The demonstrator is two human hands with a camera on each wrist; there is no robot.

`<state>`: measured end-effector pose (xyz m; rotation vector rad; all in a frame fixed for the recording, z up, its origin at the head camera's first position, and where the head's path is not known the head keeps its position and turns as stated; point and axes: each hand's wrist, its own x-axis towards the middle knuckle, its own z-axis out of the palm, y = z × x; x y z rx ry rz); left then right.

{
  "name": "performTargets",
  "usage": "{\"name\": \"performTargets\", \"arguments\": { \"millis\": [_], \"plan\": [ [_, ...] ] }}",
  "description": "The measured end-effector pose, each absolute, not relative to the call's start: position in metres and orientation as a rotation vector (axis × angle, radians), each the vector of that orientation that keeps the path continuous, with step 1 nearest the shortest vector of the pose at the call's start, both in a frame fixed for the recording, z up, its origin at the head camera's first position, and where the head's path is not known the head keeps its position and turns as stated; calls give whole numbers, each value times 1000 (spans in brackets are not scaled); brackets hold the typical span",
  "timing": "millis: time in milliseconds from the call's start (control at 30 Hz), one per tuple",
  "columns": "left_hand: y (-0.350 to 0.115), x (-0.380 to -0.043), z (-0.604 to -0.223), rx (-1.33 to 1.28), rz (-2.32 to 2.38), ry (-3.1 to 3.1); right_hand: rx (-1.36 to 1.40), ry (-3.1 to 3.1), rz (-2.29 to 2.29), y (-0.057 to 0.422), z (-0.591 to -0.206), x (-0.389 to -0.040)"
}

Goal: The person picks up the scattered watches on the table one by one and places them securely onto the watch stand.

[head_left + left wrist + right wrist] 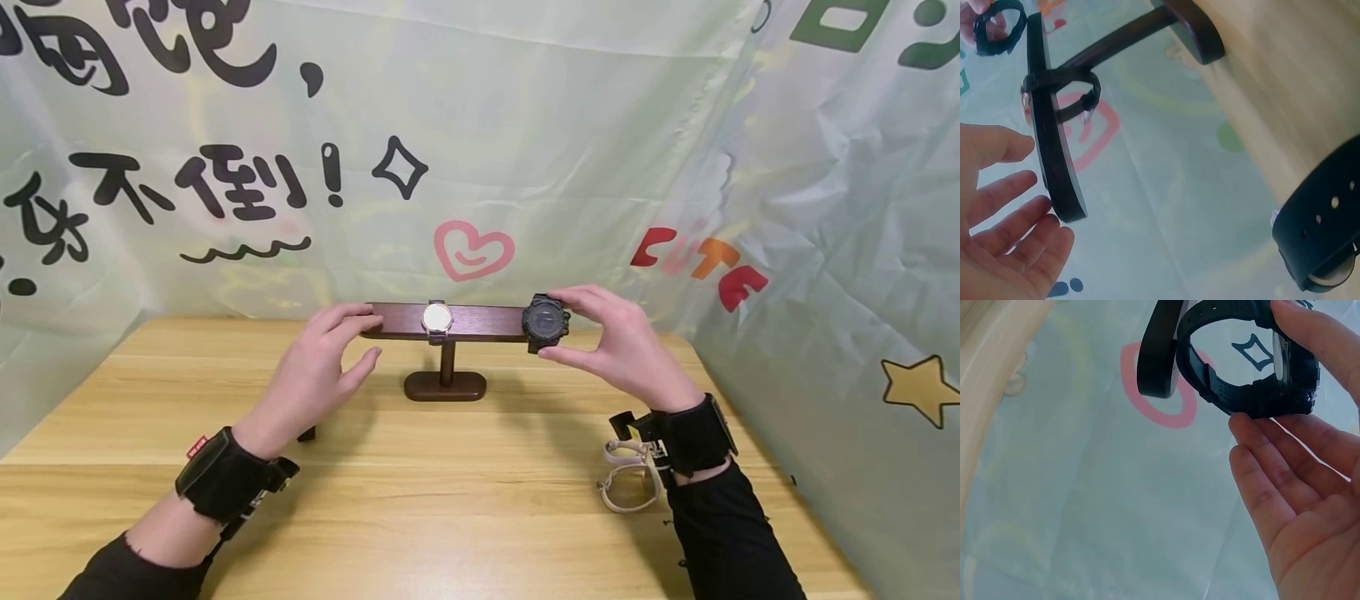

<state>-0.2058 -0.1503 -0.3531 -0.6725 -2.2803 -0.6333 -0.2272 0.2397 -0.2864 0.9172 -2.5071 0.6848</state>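
Observation:
A dark wooden watch stand (480, 323) has a horizontal bar on a post with an oval base. Around the bar's middle sits a watch with a pale round face (437, 318) and a dark strap. My right hand (626, 342) pinches a chunky black watch (546, 321) between thumb and fingers at the bar's right end. In the right wrist view, that watch's strap (1200, 375) forms a closed loop beside the bar end, not around it. My left hand (318, 362) has its fingers extended, fingertips right at the bar's left end, thumb apart.
Watches with light straps (630, 487) lie on the wooden table (465, 517) near the right wrist. Another watch with a black, holed strap (1319, 219) lies near the left wrist. A printed cloth (570, 150) hangs behind and along the right side.

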Motion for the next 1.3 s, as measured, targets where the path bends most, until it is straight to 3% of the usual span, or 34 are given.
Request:
{"name": "performTargets", "arguments": {
  "millis": [1300],
  "plan": [
    [-164,-220,-350,-563,-886,-2323,820,-2601,791,258,-288,-238]
  ]
}}
